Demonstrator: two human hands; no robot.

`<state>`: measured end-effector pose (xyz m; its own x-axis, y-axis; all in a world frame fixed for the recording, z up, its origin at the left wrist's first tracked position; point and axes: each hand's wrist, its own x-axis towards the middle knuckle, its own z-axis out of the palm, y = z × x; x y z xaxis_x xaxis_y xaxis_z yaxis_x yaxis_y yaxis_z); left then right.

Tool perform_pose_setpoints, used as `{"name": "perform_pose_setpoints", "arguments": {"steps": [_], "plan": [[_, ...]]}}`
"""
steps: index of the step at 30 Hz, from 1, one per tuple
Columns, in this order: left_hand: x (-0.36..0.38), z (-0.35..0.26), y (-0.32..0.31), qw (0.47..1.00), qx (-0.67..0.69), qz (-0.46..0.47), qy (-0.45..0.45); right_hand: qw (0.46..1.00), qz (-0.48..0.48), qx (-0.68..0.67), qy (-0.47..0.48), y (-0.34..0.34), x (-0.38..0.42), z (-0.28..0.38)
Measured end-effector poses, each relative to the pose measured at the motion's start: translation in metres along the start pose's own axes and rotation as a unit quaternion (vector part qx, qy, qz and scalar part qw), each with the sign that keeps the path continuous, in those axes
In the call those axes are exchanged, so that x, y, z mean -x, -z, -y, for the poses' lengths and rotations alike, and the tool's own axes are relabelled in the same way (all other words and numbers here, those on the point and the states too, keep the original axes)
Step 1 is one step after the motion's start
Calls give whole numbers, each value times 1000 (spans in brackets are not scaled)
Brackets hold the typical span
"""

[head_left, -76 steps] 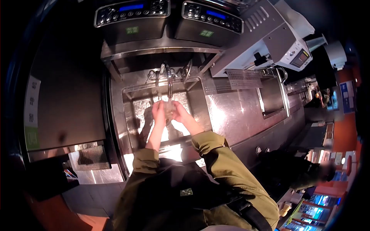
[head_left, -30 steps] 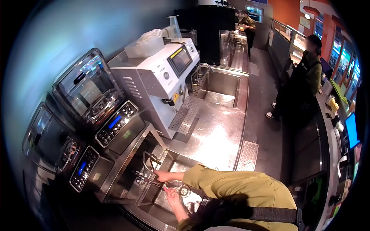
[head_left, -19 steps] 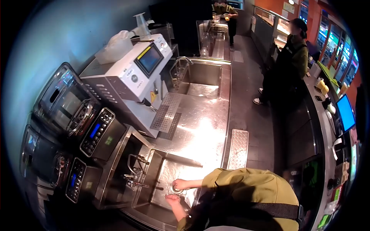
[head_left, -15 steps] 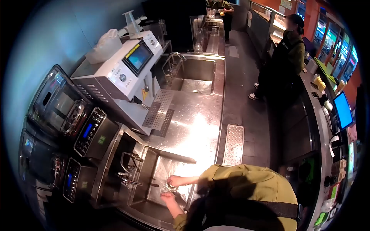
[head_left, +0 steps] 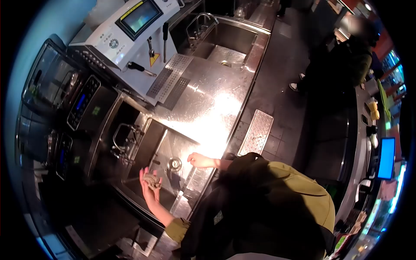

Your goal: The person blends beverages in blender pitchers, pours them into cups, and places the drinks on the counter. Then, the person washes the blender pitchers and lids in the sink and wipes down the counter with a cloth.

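My left hand (head_left: pixel 151 186), palm up over the left side of the near sink (head_left: pixel 145 154), holds a crumpled greyish-brown clump (head_left: pixel 151 180) in its curled fingers. What the clump is made of cannot be made out. My right hand (head_left: pixel 201 160) hovers at the sink's right edge, its fingers loosely bent and nothing visible in them. Between the hands, the round metal drain (head_left: pixel 174 164) shows in the sink floor. A metal faucet (head_left: pixel 125 141) stands at the sink's left side.
A white machine with a screen (head_left: pixel 138 19) stands behind the steel counter (head_left: pixel 208 86). Black blender-like units (head_left: pixel 84 102) line the left. A second sink (head_left: pixel 229 47) lies further back. A person in dark clothes (head_left: pixel 342 60) stands across the aisle, near a counter with a blue monitor (head_left: pixel 386 158).
My left hand has moved left from near the drain and turned up with the clump in it. My right hand has come off the drain. The camera view has shifted and tilted.
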<state>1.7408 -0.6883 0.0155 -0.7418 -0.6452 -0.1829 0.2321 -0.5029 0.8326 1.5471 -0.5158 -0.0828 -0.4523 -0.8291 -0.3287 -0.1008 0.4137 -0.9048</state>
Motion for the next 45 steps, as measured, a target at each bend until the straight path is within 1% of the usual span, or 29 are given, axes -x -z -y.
{"name": "perform_pose_setpoints", "arguments": {"steps": [1,2,3,5,7,9,10,11,13,14,15,17,18,19,20,21,23,27,30,32,34,35,36,37,38,39,41,43,45], "plan": [[-10,14,44,975,-67,-24,211,1000,2,5,24,7,3,-13],[-11,25,27,817,-491,-91,288,999,3,9,49,9,-1,-30],[-15,36,13,481,-808,-132,314,997,3,11,76,8,-1,-47],[-19,66,37,616,-750,-172,167,996,-26,-8,81,31,15,-49],[-33,68,4,630,-750,-139,145,997,-48,-15,64,51,36,-54],[-53,70,-26,698,-697,-164,10,997,-64,-20,31,74,49,-56],[-62,62,-54,750,-645,-144,-24,997,-71,-30,12,87,56,-52],[-71,53,-84,797,-588,-122,-58,996,-82,-31,36,94,57,-64],[-92,51,-121,826,-542,-131,-83,990,-107,-34,82,106,54,-96],[-99,50,-140,833,-531,-107,-112,985,-126,-57,102,115,60,-101],[-107,50,-154,860,-497,-87,-78,987,-117,-93,63,123,64,-106],[-118,63,-179,851,-495,-73,-160,981,-99,-164,-15,140,79,-103],[-119,70,-190,840,-523,-70,-128,980,-97,-171,-11,148,86,-100],[-119,77,-195,796,-599,-55,-69,979,-95,-179,-7,155,92,-96],[-120,79,-199,816,-571,-19,95,978,-95,-187,-3,162,95,-97],[-121,81,-204,810,-527,17,256,975,-101,-196,13,166,98,-104],[-115,100,-221,661,-744,15,93,969,-112,-215,43,168,102,-118],[-135,167,-224,683,-726,41,-70,963,-127,-237,22,175,110,-124],[-166,219,-230,564,-797,86,-200,969,-124,-215,-10,188,112,-111],[-196,266,-215,537,-816,63,-207,965,-134,-227,1,189,110,-118],[-226,287,-223,501,-837,21,-219,961,-137,-241,23,194,114,-123],[-247,292,-228,501,-833,-16,-233,959,-133,-248,41,197,118,-126],[-265,284,-244,532,-818,-40,-215,958,-158,-239,-4,198,122,-124],[-301,300,-233,527,-810,-74,-246,971,-181,-155,1,206,131,-116],[-315,285,-260,520,-835,-79,-161,973,-175,-148,-29,210,139,-116],[-339,289,-268,524,-831,-84,-168,963,-189,-192,-21,214,146,-118],[-352,292,-304,574,-785,-28,-231,952,-221,-208,-37,232,167,-94],[-345,291,-347,544,-816,129,-148,936,-242,-244,-80,233,180,-116],[-333,340,-348,515,-794,156,-283,918,-253,-284,-108,227,190,-121]]}}
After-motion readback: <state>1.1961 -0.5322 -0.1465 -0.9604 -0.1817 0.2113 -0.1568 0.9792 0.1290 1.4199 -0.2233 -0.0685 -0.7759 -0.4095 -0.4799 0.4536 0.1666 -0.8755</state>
